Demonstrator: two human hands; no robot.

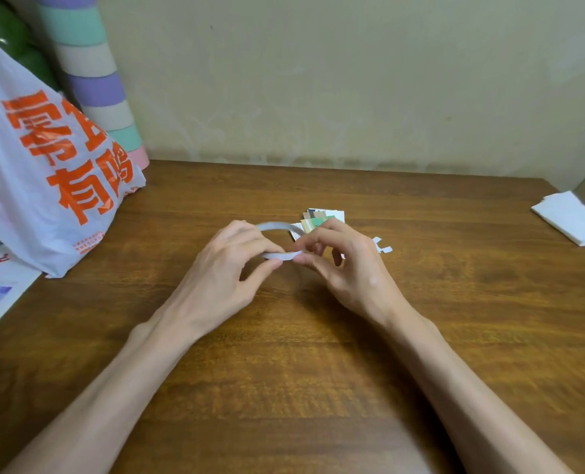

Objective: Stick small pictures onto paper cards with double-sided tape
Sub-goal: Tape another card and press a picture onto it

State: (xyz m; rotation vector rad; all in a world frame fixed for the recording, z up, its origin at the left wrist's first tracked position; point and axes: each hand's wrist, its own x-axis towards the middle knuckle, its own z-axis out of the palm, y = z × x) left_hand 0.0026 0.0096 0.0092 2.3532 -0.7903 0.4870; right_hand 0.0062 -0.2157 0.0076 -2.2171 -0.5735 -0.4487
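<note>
Plastic bag (44, 186) at 10 o'clock, on table's (284, 371) left edge. Centre: left hand (222, 268) grips tape roll (277, 226); right hand (349, 268) pinches its near rim. Small pictures (321, 218) just beyond, 1 o'clock. Paper cards (571, 220) at 3 o'clock edge; open wood btwn & at 6.

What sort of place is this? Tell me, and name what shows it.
Probably a room at home, not a workshop: a brown wood-grain table set against a plain beige wall, a white plastic shopping bag with orange print, and a pastel-striped roll standing in the corner.
</note>
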